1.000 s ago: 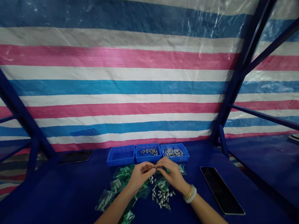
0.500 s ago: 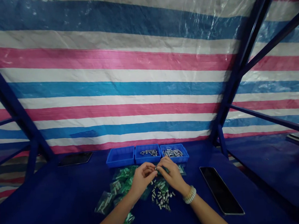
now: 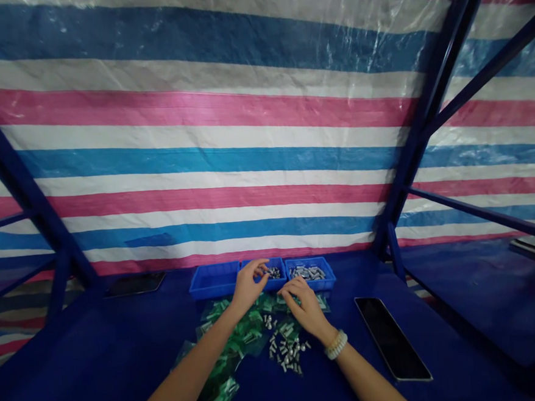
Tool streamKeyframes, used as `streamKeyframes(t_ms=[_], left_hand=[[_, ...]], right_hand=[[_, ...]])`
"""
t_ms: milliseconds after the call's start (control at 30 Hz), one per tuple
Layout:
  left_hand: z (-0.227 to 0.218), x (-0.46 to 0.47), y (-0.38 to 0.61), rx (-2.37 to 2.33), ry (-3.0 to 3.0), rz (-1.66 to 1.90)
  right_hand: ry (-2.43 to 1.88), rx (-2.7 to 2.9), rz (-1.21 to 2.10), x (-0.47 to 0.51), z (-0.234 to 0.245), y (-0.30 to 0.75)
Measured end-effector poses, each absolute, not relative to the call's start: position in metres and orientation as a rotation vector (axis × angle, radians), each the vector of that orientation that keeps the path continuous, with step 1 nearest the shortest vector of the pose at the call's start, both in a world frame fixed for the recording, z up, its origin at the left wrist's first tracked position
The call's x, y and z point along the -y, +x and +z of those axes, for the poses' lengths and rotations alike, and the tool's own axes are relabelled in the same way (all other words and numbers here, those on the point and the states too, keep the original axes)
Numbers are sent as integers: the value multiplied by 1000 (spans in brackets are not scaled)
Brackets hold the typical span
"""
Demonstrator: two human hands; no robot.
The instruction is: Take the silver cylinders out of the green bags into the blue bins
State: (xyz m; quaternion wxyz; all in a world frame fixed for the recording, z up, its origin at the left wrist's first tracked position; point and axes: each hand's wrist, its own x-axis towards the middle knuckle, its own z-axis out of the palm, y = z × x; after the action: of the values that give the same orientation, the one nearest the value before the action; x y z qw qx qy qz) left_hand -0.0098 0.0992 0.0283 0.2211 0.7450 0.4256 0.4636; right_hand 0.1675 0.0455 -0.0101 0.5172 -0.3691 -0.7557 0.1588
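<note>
My left hand (image 3: 248, 281) reaches forward over the middle blue tray (image 3: 275, 264), its fingers pinched together; what they hold is too small to see. My right hand (image 3: 305, 306), with a bead bracelet on the wrist, hovers with curled fingers over small green plastic bags (image 3: 240, 337). Just in front of it lies a pile of loose metal pieces (image 3: 287, 349). The middle tray holds a few small metal parts. The right blue tray (image 3: 309, 265) holds several more, and the left blue tray (image 3: 211, 281) looks empty.
A dark phone (image 3: 391, 338) lies face up to the right of my right arm. Another dark flat device (image 3: 135, 284) lies at the back left. Blue frame posts (image 3: 392, 247) stand on both sides. A striped tarp (image 3: 244, 135) closes off the back.
My hands were together over the pile, pinching a small piece between them. The left hand has since moved forward to the middle tray, and the right hand has stayed over the bags.
</note>
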Motion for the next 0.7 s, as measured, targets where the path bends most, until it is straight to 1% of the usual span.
streamKeyframes(t_ms=[67, 167, 233, 500, 700], left_hand=[[25, -92, -17, -1167, 2208, 1087], [18, -75, -31, -1150, 2460, 593], [16, -67, -38, -1161, 2514, 414], [9, -64, -35, -1205, 2576, 281], [4, -59, -34, -1246, 2593, 271]], right_hand=[[-899, 1832, 356, -46, -11, 167], [-909, 1878, 333, -44, -12, 164], [-905, 1900, 331, -41, -12, 162], [-891, 1906, 318, -40, -14, 159], [-879, 1926, 303, -40, -14, 159]])
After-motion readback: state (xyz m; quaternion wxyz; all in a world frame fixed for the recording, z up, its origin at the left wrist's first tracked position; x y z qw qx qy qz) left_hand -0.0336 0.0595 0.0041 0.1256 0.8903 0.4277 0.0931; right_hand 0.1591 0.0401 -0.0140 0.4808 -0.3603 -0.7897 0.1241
